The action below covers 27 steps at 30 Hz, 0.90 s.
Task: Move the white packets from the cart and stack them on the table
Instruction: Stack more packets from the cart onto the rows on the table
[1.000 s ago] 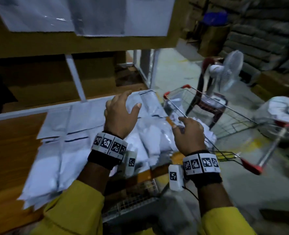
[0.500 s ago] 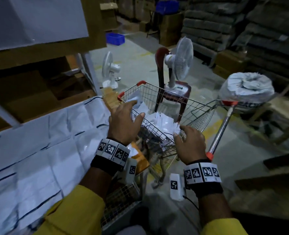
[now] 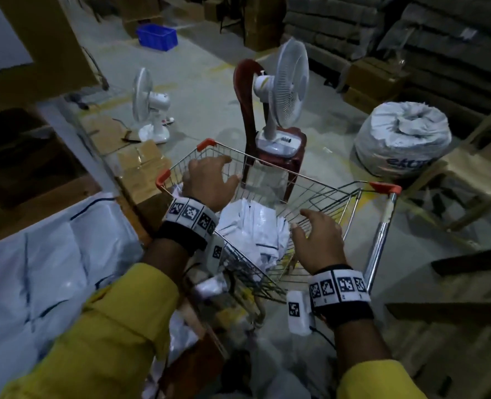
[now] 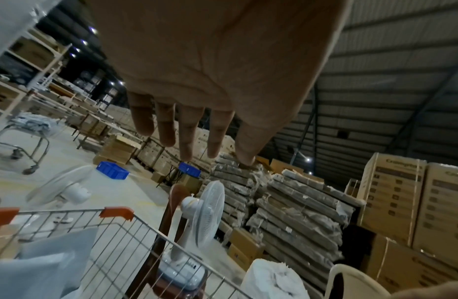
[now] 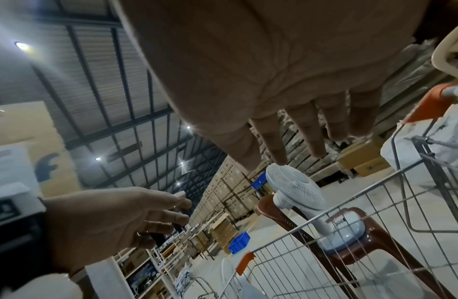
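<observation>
Both hands are over the wire cart (image 3: 319,194) — a thin metal mesh basket with orange plastic corner caps. The left hand (image 3: 209,182) hangs over the far left corner, fingers spread and loose, gripping nothing; its wrist view confirms a bare, flat palm. The right hand (image 3: 317,240) hovers at the near right side, fingers fanned wide, also holding nothing. Between them, the white packets (image 3: 252,228) lie crumpled in the basket, soft glossy plastic with thin dark lines. More packets (image 3: 51,254) lie flat on the wooden table (image 3: 11,226) to the left — their count is hard to make out in the dim light. Beyond the cart, a white fan (image 3: 284,96) with a round ribbed grille stands on a brown plastic chair (image 3: 247,93), its legs hidden behind the mesh.
</observation>
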Motion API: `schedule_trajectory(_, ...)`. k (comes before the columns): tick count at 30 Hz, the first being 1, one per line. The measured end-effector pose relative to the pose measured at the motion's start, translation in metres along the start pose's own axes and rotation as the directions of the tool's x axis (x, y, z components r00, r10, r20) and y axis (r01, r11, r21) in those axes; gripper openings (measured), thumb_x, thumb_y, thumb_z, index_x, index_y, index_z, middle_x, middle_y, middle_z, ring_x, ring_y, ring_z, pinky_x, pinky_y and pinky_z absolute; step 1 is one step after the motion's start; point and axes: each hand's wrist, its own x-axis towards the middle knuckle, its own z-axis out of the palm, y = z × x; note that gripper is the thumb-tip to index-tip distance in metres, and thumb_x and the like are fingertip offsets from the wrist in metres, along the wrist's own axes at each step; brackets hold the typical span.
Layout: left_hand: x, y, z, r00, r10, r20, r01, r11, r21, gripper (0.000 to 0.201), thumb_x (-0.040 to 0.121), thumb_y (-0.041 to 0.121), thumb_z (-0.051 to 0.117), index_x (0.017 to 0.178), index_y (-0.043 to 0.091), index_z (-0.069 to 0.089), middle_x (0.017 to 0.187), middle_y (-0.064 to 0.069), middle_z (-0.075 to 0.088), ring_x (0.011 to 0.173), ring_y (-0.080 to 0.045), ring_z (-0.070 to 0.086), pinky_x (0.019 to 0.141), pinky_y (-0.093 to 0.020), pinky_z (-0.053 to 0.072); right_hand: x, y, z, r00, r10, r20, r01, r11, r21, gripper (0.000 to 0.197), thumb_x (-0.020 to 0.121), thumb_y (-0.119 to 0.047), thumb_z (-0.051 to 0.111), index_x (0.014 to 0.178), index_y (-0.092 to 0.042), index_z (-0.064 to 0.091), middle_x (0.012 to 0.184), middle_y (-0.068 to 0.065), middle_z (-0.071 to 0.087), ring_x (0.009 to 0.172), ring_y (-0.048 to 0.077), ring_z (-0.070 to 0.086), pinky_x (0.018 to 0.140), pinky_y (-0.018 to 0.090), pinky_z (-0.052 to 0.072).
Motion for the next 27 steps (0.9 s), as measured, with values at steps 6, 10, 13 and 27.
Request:
schedule_trajectory(6,0.064,-0.015,0.057,0.986,-0.063,0.152,0.039,0.987,0.156,0.051,0.088,0.058,0.057,0.130,0.029,0.062,0.124,-0.009,0.067,0.123,-0.035,0.052,0.102,-0.046,0.046,0.067,0.005,0.026,0.999,0.003,0.034,-0.002,0.999,-0.038,0.040,0.096,-0.030,0.058,0.134,-0.019,0.058,0.136,0.006,0.055,0.133,0.029,0.041,0.110,0.044,0.035)
schedule_trajectory(10,0.096,-0.032,0.119,0.948,-0.098,0.303,0.017,0.966,0.258,0.052,0.088,0.059,0.046,0.123,0.026,0.064,0.123,-0.011,0.066,0.114,-0.038,0.058,0.094,-0.048,0.050,0.119,0.015,0.060,0.991,0.007,0.131,-0.002,0.999,-0.036,0.041,0.094,-0.031,0.058,0.132,-0.016,0.060,0.132,0.010,0.058,0.127,0.032,0.048,0.108,0.045,0.040)
schedule_trajectory(13,0.126,-0.046,0.165,0.909,-0.148,0.388,0.020,0.949,0.316,0.054,0.088,0.061,0.044,0.121,0.023,0.065,0.117,-0.012,0.067,0.107,-0.036,0.062,0.090,-0.045,0.052,0.163,0.022,0.093,0.981,0.019,0.192,-0.020,1.000,0.006,0.041,0.094,-0.034,0.057,0.131,-0.017,0.061,0.131,0.009,0.060,0.125,0.031,0.050,0.106,0.045,0.042)
schedule_trajectory(27,0.191,-0.117,0.323,0.644,-0.475,0.600,0.069,0.817,0.573,0.073,0.094,0.065,0.045,0.148,0.016,0.039,0.146,-0.014,0.050,0.128,-0.036,0.052,0.106,-0.050,0.040,0.245,0.115,0.284,0.750,0.393,0.532,-0.371,0.916,-0.152,0.065,0.090,-0.042,0.058,0.147,-0.016,0.038,0.143,0.019,0.045,0.129,0.040,0.046,0.105,0.049,0.043)
